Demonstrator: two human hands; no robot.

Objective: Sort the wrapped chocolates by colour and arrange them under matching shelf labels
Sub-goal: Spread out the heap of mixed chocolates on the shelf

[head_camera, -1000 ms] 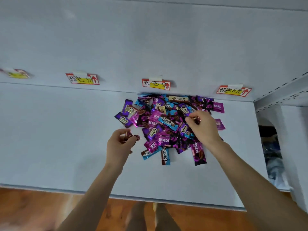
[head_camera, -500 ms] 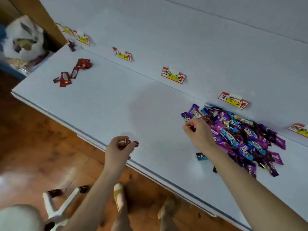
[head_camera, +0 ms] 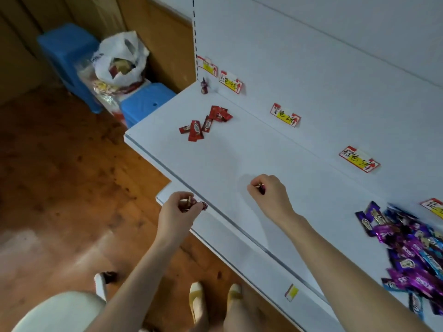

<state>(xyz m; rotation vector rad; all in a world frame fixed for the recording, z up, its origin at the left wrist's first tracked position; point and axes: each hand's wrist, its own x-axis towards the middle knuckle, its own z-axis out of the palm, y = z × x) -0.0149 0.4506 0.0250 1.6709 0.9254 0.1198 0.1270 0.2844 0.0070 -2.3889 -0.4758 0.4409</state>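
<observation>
A mixed pile of purple and blue wrapped chocolates lies at the right of the white shelf. Several red chocolates sit at the far left, below a red-and-yellow label. More labels are stuck along the back panel. My left hand hovers at the shelf's front edge and pinches small dark red wrapped chocolates. Above the middle of the shelf, my right hand pinches a small dark chocolate.
One dark chocolate stands in the far left corner under another label. Two blue stools and a white plastic bag stand left of the shelf on the wooden floor. A lower shelf juts out in front with a small tag.
The view has swung left. My right hand has left the mixed pile and moved left along the shelf with a chocolate in its fingers. My left hand still holds its chocolates at the front edge.
</observation>
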